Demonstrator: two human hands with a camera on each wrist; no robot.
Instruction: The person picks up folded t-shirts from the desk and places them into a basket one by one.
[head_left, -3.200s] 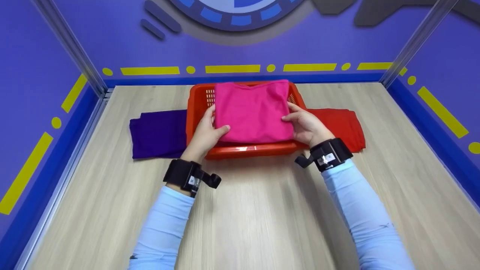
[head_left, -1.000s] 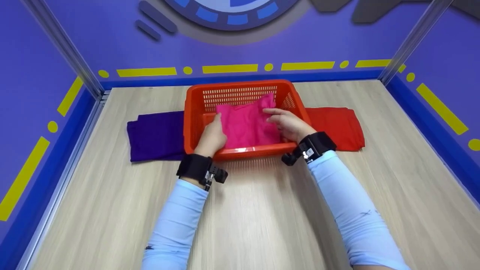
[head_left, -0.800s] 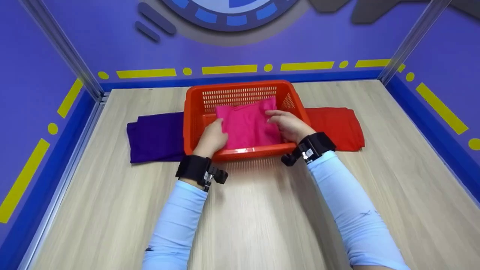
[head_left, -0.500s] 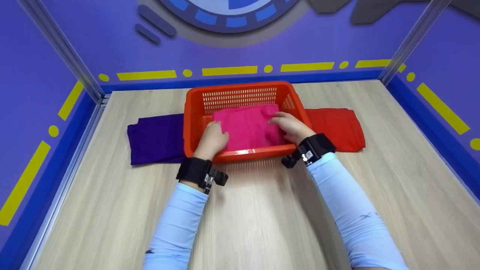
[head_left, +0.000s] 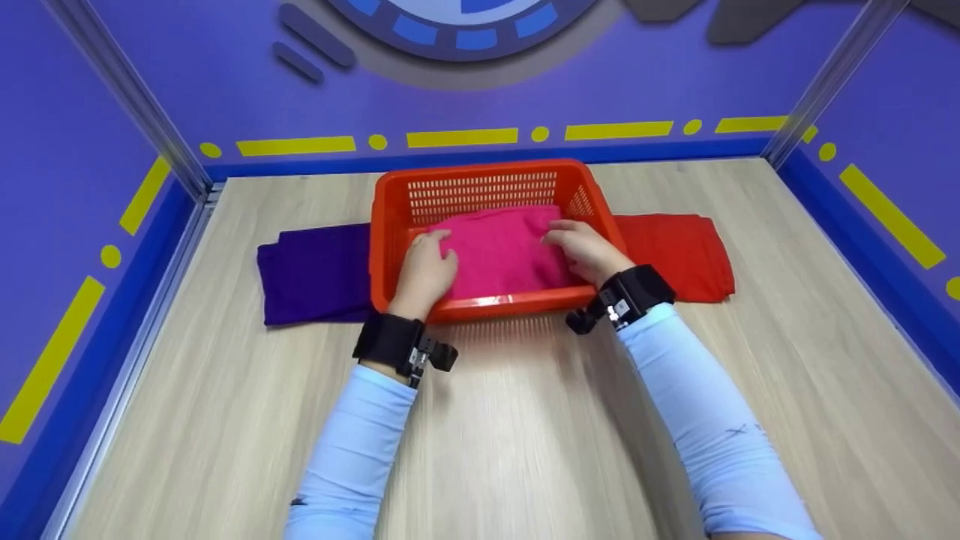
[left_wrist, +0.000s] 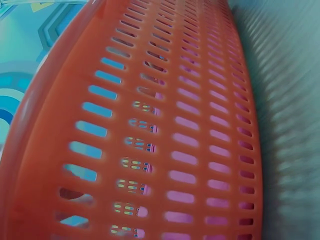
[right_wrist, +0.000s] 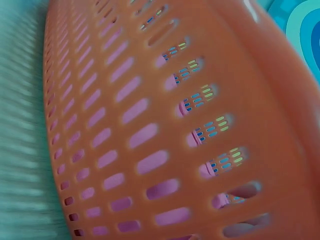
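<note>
A folded pink cloth [head_left: 502, 251] lies flat in an orange-red plastic basket [head_left: 491, 301] with slotted walls. My left hand [head_left: 425, 271] reaches over the basket's front rim to the cloth's left edge, its fingers loosely bent and apparently not gripping it. At the right edge of the cloth is my right hand [head_left: 589, 253], fingers relaxed and slightly spread; the cloth partly lies behind them. Both wrist views face the basket's front wall [left_wrist: 165, 120] from outside, with pink showing through the slots, and the hands are mostly hidden there.
A folded purple cloth [head_left: 319, 274] lies left of the basket, and a folded red cloth [head_left: 679, 259] lies to its right; both reach up to the basket's sides. The wooden table [head_left: 502, 435] is enclosed by blue-purple panels [head_left: 480, 97] at the back and sides.
The pink cloth has gone from being held between both hands above the basket to lying flat inside it. Both hands have lowered with it, and the left fingers have since lifted slightly.
</note>
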